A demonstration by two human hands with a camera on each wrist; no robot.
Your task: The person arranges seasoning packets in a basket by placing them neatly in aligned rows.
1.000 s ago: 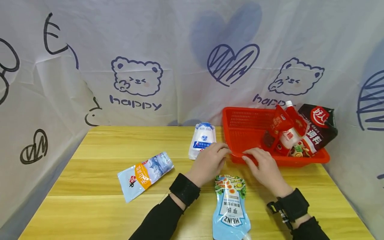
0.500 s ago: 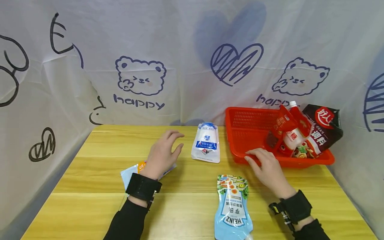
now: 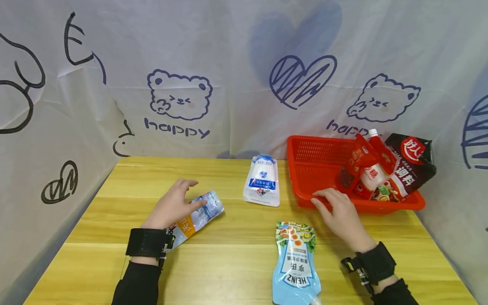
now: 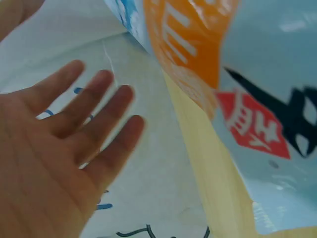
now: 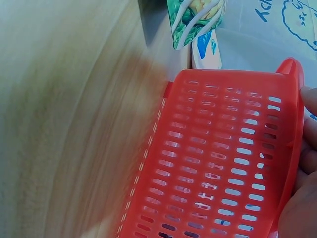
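My left hand (image 3: 171, 206) hovers over a light blue and orange salt bag (image 3: 206, 212) lying slanted on the table, its thumb stretched across the bag and partly covering it. In the left wrist view the fingers (image 4: 111, 144) are spread beside the bag (image 4: 257, 109), with nothing in them. My right hand (image 3: 340, 214) pinches the front rim of a red plastic basket (image 3: 299, 201), thumb at the outer side. The right wrist view shows its fingers (image 5: 308, 134) along the rim of the slotted basket (image 5: 198, 148).
Inside the basket's right half stand a red pouch (image 3: 356, 163), a red and white capped pouch (image 3: 370, 178) and a black seasoning bag (image 3: 409, 167). A white and blue pouch (image 3: 262, 180) lies left of the basket. In front lies a Heinz salad dressing pouch (image 3: 296, 262).
My left hand has left the basket's front rim and swung left past the white pouch to above the salt bag. The right hand has stayed at the rim.
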